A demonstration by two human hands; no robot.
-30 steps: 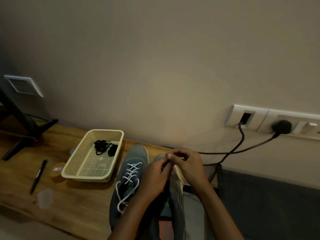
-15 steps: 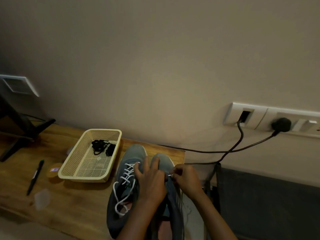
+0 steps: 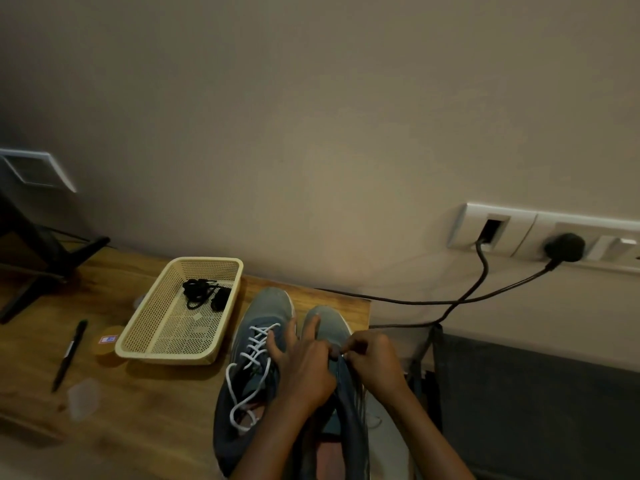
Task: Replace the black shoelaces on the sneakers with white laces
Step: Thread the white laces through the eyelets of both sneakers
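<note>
While my left hand (image 3: pixel 304 370), fingers straight, steadies the sneaker (image 3: pixel 330 325) for threading, right hand (image 3: pixel 375 367) pinches, seemingly, the white lace (image 3: pixel 343 357).

At 6 o'clock, the left hand (image 3: pixel 304 368) and right hand (image 3: pixel 374 362) cover the right sneaker's (image 3: pixel 329 327) eyelets. We cannot tell how far its white lace (image 3: pixel 343 357) is threaded. Its heel is cut off by the bottom edge. At 8 o'clock, the sticker's (image 3: pixel 108 339) print is too small to read.
</note>
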